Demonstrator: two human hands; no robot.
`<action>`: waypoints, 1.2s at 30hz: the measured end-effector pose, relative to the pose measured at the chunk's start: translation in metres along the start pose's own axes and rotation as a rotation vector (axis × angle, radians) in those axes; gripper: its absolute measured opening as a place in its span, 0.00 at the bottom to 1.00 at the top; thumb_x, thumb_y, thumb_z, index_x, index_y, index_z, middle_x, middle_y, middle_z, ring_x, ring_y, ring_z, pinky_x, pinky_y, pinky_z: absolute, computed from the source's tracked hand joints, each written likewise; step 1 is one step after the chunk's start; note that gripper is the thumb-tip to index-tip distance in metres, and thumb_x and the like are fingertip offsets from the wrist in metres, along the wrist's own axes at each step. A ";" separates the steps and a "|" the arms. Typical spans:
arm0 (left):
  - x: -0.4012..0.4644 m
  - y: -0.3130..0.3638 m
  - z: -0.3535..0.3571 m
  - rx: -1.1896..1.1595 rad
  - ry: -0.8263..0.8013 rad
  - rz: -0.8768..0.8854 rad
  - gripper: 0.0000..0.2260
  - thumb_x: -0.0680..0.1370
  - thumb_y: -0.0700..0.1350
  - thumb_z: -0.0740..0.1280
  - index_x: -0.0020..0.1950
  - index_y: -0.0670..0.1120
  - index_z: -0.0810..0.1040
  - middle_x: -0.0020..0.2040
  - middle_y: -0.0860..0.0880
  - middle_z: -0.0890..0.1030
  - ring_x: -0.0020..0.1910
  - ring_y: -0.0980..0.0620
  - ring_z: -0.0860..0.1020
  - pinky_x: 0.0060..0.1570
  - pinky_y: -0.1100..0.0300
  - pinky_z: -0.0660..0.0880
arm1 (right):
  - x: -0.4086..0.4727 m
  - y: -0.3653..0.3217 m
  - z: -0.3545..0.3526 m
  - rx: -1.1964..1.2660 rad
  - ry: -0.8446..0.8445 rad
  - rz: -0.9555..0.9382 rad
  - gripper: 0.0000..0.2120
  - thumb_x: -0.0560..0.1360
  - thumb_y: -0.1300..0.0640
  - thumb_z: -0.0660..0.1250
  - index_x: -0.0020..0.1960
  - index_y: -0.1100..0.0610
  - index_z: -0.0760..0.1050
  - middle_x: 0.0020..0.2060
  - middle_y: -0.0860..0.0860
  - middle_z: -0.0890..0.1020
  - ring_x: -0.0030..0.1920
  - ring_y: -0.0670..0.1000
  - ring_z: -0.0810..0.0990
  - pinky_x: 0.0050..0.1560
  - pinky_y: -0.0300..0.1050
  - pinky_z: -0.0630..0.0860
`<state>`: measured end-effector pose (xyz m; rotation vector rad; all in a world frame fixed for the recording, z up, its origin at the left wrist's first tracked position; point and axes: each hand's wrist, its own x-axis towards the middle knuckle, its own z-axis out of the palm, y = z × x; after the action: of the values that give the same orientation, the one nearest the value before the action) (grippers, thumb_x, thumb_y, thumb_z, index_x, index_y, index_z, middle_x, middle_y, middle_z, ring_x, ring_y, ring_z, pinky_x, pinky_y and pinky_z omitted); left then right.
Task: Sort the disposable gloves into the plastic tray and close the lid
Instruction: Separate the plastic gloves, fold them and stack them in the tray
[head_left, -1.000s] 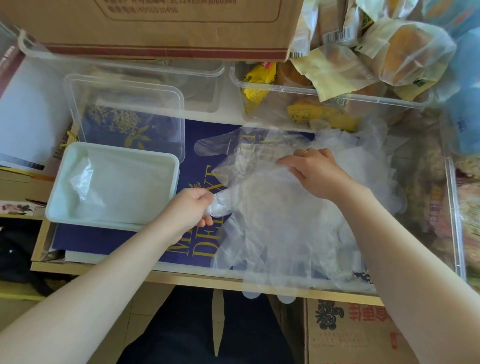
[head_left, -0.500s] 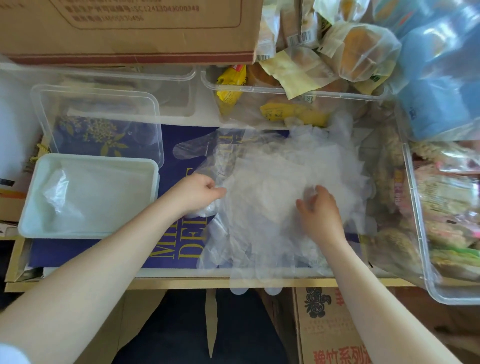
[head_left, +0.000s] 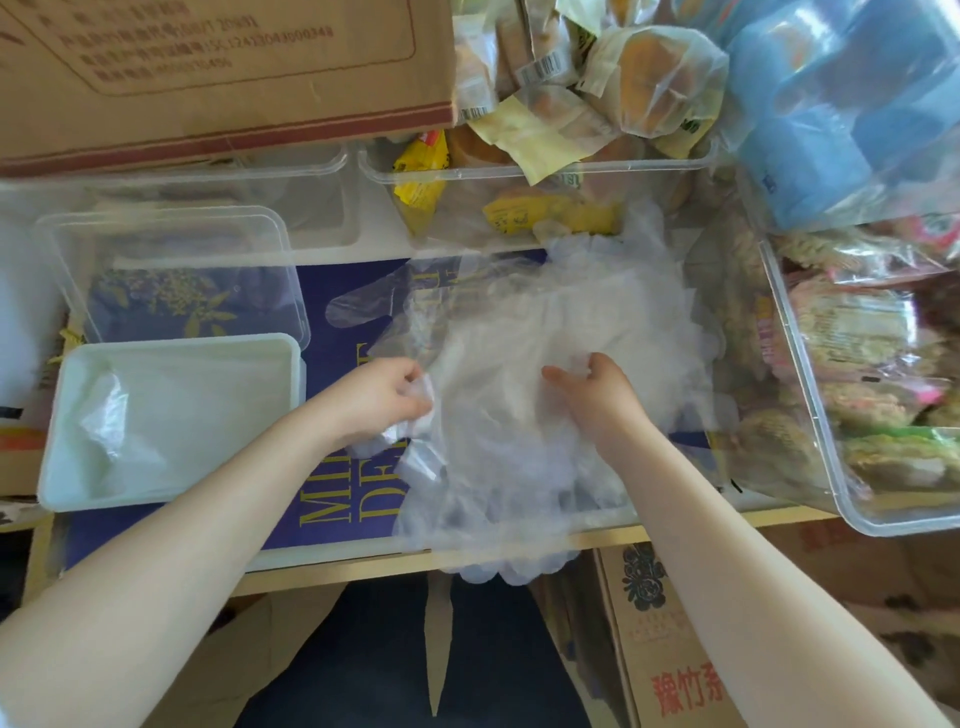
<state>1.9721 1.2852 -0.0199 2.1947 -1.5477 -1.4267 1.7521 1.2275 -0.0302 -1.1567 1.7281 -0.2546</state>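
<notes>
On a cluttered shelf, over a dark-blue printed sheet (head_left: 332, 499), a person's two bare hands work a heap of clear disposable gloves (head_left: 545, 364). The left hand (head_left: 382, 397) curls its fingers round a crumpled bunch of glove film at the heap's left edge; the right hand (head_left: 597, 397) pinches the film near the heap's middle. The pale plastic tray (head_left: 57, 467) sits just left of the heap, holding a little clear film, with its clear lid (head_left: 171, 218) lying apart just behind it. Transparent bins of packaged snacks (head_left: 831, 415) crowd the right side.
</notes>
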 end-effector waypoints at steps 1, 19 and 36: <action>-0.003 -0.005 0.000 0.005 -0.007 0.005 0.05 0.74 0.41 0.68 0.46 0.46 0.72 0.38 0.51 0.74 0.39 0.51 0.71 0.36 0.59 0.65 | -0.002 -0.002 0.003 0.033 -0.040 -0.020 0.18 0.75 0.55 0.68 0.60 0.63 0.71 0.52 0.56 0.78 0.48 0.56 0.78 0.44 0.45 0.74; -0.009 0.015 -0.017 -0.597 -0.095 0.274 0.20 0.77 0.59 0.61 0.61 0.47 0.75 0.54 0.56 0.81 0.52 0.70 0.75 0.52 0.63 0.74 | -0.009 -0.018 -0.035 0.020 -0.510 -0.335 0.11 0.77 0.63 0.63 0.39 0.68 0.78 0.29 0.42 0.78 0.33 0.38 0.76 0.39 0.27 0.69; -0.006 0.018 -0.008 -0.728 0.230 0.155 0.13 0.82 0.45 0.57 0.45 0.50 0.79 0.41 0.45 0.77 0.41 0.49 0.73 0.44 0.56 0.70 | 0.011 -0.009 -0.018 0.174 -0.198 -0.311 0.11 0.81 0.61 0.57 0.44 0.65 0.73 0.32 0.52 0.73 0.30 0.46 0.72 0.33 0.37 0.70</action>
<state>1.9653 1.2776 -0.0021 1.6816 -0.8949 -1.3416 1.7423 1.2081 -0.0224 -1.2734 1.3241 -0.4542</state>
